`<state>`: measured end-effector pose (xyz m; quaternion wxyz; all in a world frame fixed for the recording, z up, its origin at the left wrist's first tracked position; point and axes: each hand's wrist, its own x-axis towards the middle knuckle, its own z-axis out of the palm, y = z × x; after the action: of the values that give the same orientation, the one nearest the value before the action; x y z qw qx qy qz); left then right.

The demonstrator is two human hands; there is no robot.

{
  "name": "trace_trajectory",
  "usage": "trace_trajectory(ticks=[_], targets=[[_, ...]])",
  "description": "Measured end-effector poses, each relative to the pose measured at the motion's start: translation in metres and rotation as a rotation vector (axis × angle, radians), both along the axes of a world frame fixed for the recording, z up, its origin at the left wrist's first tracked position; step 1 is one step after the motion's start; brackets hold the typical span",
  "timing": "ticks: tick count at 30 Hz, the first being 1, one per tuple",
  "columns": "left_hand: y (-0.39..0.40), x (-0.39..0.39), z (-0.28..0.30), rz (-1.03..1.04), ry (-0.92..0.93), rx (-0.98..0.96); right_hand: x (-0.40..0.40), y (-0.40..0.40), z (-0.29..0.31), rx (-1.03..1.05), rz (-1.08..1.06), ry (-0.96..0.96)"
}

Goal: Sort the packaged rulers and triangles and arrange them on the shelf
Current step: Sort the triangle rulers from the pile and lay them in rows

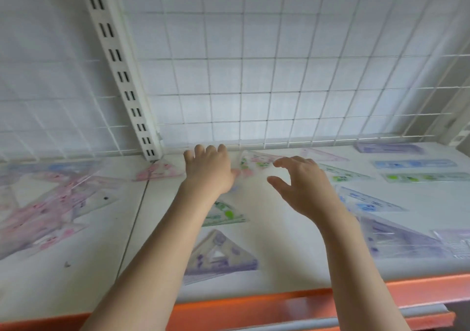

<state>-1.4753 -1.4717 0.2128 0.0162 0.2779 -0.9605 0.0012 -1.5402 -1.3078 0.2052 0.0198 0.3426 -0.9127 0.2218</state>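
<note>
While both bare arms reach toward the back of the white shelf board [254, 259], the key relation is that between the 2 hands and the small clear-wrapped triangle with green print [256, 163] lying near the rear edge, just in front of the white wire grid backing [254, 76]. Its long axis runs roughly left to right, parallel to the grid's lower rail. The left hand [208, 170] lies palm down immediately left of this triangle; its fingers are curled at the knuckles, and its thumb side appears to touch the package's left corner, though blur prevents saying whether anything is pinched. The right hand [302, 185] hovers to the triangle's right and slightly nearer the viewer, with fingers spread and loosely bent, thumb apart from the forefinger, holding nothing; its forefinger tip sits just beside the package's right end. Judged from this, both hands are about equally near, 1 at each end, which suits a lift or slide along the long axis. Other packages are scattered: a pink triangle [160, 171] beside the slotted white upright [127, 81], a pink pile [50, 203] at far left, a green triangle [223, 215] and a purple triangle [221, 257] between the forearms, and blue and green rulers [414, 170] at far right. Sorting appears partly done.
</note>
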Motion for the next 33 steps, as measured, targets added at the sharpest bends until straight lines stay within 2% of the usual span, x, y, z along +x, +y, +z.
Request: trace_trajectory(ticks=[5, 10, 15, 20, 29, 33], targets=[[-0.024, 0.062, -0.003, 0.095, 0.035, 0.073, 0.027, -0.037, -0.002, 0.032, 0.107, 0.007], [-0.041, 0.095, -0.005, 0.128, 0.162, 0.151, 0.039, -0.058, -0.008, 0.065, 0.136, -0.019], [-0.041, 0.106, 0.001, 0.153, 0.192, 0.159, -0.007, -0.066, -0.002, 0.173, 0.061, -0.002], [-0.039, 0.112, 0.004, 0.168, 0.205, 0.155, -0.045, -0.068, -0.004, 0.235, 0.046, -0.098], [-0.036, 0.11, 0.008, 0.17, 0.217, 0.159, -0.056, -0.079, -0.017, 0.282, 0.062, -0.159], [-0.033, 0.109, 0.008, 0.167, 0.221, 0.163, -0.056, -0.081, -0.018, 0.25, 0.052, -0.124]])
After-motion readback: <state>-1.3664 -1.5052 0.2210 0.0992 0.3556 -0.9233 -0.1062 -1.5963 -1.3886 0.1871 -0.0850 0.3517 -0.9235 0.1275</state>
